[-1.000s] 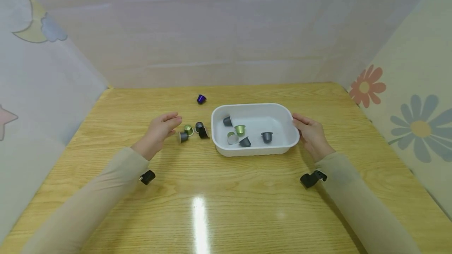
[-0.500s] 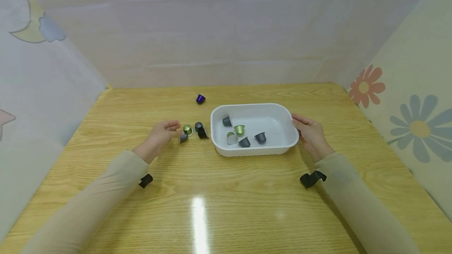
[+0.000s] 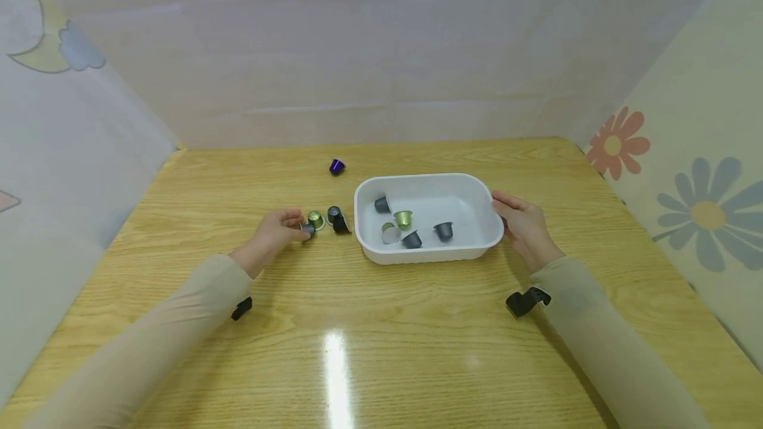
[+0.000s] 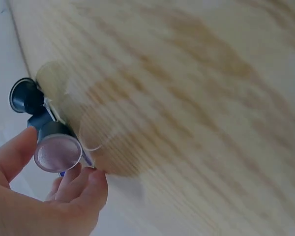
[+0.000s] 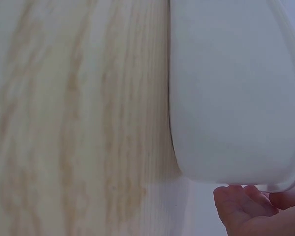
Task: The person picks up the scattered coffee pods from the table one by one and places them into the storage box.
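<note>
My left hand (image 3: 273, 234) is at the left group of coffee capsules, its thumb and fingers pinching a grey coffee capsule (image 4: 58, 153) from both sides. The capsule's pale foil lid faces the left wrist camera. Right beside it sit a green capsule (image 3: 315, 218), a dark grey capsule (image 3: 334, 214) and a black capsule (image 3: 341, 224). At the right end of a white tray (image 3: 429, 256), my right hand (image 3: 527, 230) holds the rim, with fingers against the outer wall (image 5: 236, 98) in the right wrist view.
Inside the tray lie several capsules, among them a green one (image 3: 403, 219) and a grey one (image 3: 444, 231). A purple-blue capsule (image 3: 336, 167) lies alone farther back on the wooden table (image 3: 268, 349). Printed cloth walls (image 3: 381, 51) enclose the back and sides.
My left hand has moved slightly right and down and closed on the grey capsule. In the tray, the rightmost grey capsule has rolled a little left. My right hand has stayed at the rim.
</note>
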A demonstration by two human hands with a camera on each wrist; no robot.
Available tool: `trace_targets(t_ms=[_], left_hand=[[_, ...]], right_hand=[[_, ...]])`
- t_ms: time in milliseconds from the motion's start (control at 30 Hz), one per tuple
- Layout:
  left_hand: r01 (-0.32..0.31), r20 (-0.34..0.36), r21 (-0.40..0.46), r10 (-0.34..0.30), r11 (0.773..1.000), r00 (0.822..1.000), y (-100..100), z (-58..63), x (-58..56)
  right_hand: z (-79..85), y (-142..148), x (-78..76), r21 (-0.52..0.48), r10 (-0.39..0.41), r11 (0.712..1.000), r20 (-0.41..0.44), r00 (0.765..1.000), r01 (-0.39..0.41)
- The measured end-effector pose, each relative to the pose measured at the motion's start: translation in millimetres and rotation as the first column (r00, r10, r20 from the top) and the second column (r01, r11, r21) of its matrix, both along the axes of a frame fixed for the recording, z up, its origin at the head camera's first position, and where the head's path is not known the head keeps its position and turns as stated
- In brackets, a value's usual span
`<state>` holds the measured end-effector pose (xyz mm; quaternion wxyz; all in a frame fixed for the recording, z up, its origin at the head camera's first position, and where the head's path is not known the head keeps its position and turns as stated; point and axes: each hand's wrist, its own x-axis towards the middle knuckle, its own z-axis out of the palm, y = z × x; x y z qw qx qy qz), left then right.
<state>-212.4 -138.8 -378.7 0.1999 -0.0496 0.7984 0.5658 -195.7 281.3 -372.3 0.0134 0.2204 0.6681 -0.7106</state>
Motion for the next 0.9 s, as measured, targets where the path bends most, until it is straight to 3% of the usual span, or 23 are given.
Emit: trace_targets(t_ms=[267, 900], left_hand=[[-0.051, 0.006, -0.008, 0.051, 0.999, 0.999, 2.4, -0.9, 1.5], [-0.058, -0.003, 0.027, 0.058, 0.998, 0.998, -5.6, 7.7, 13.2]], right_hand=[[1.8, 0.8, 0.2, 0.017, 0.023, 1.000, 0.036, 0.999, -0.024], [1.2, 1.6, 1.3, 0.013, 0.023, 1.000, 0.017, 1.000, -0.023]])
